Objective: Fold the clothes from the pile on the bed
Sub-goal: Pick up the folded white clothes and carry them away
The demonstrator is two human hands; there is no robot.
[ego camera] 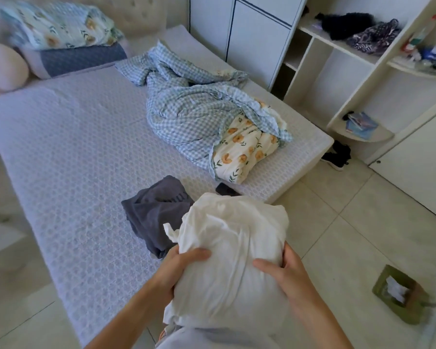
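At the near edge of the bed [68, 152], a grey garment [151, 217] is lying crumpled. Just right of it the left hand [179, 267] is gripping a bunched white garment [232, 250] with curled fingers; the right hand [285, 273] is clutching its other side. Bundle is hanging partly past the mattress edge, over floor. Risk: loose grip on wadded cloth, so it could be slipping to the tiles. Far right, a checked quilt [186, 114] is crowding folding space.
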